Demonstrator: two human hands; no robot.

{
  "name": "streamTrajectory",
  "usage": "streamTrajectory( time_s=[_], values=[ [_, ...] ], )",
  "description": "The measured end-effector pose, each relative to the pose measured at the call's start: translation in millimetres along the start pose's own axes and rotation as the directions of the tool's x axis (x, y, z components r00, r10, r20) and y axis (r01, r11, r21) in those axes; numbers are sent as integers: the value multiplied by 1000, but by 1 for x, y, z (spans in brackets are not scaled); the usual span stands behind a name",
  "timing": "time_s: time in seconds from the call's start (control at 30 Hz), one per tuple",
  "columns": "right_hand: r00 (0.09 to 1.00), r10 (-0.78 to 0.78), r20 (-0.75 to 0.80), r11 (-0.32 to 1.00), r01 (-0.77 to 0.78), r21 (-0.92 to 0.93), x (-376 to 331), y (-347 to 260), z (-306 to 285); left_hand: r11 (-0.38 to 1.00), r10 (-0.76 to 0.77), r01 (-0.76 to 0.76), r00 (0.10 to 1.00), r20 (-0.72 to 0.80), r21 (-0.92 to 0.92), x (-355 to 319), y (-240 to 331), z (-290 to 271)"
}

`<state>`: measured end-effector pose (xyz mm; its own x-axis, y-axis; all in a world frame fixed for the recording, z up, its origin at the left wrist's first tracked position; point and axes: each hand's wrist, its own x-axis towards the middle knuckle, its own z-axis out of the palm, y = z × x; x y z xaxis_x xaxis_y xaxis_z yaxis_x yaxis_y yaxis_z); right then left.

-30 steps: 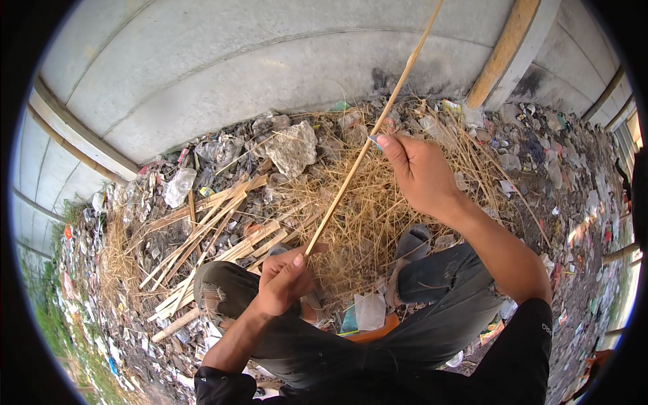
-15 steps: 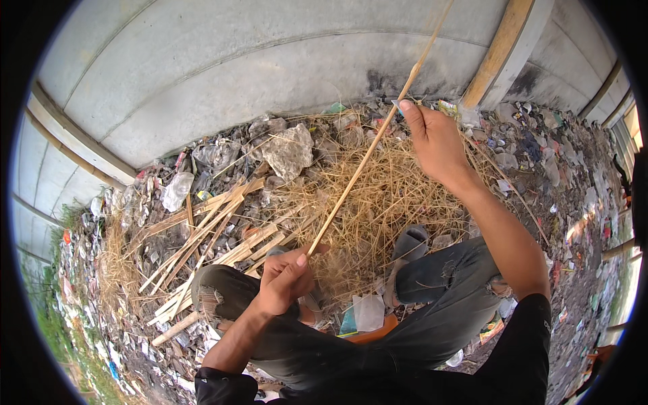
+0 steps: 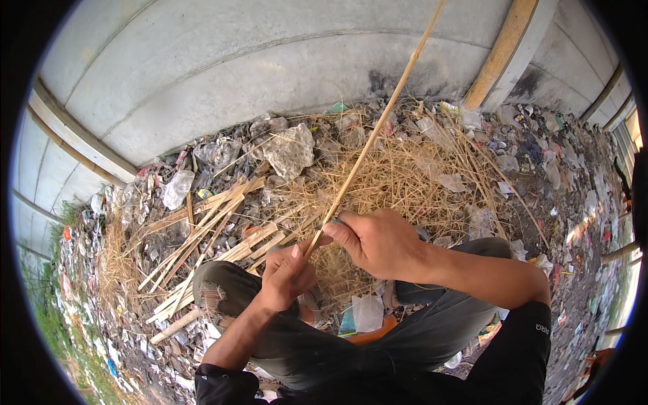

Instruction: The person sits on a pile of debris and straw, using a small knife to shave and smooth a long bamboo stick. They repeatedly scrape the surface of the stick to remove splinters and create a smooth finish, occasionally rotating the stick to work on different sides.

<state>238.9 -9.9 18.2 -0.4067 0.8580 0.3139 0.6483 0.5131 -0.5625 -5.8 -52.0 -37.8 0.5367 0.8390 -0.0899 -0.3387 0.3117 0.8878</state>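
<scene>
A long, thin bamboo strip slants up and away from my lap toward the wall, with a thicker node near its far part. My left hand is closed around its near end, above my left knee. Close beside it, my right hand is closed with the thumb bent against the strip. A small bluish-grey blade shows at its thumb tip, touching the strip; the rest of it is hidden in the fingers.
Split bamboo pieces lie in a pile at left. Straw-like shavings cover the ground ahead, beside a large rock. A grey concrete wall with a wooden post stands behind. Litter surrounds me.
My right hand has come down and left along the bamboo strip, from its upper part to close beside my left hand. My left hand keeps its hold on the near end.
</scene>
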Motion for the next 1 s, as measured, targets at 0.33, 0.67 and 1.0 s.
streamTrajectory(
  time_s=[0.33, 0.67, 1.0],
  values=[
    [992, -16, 125, 999, 11, 35, -8, -19, 16, 996, -41, 45, 998, -53, 82, -2, -5, -3],
    [900, -126, 417, 919, -53, 391, 1, -2, 3, 954, 90, -52, 989, -116, 296, -11, -11, -5],
    [986, 72, 148, 828, -142, 542, -15, -22, 20, 860, 299, -224, 949, -97, 459, -2, -19, 2]
  ],
)
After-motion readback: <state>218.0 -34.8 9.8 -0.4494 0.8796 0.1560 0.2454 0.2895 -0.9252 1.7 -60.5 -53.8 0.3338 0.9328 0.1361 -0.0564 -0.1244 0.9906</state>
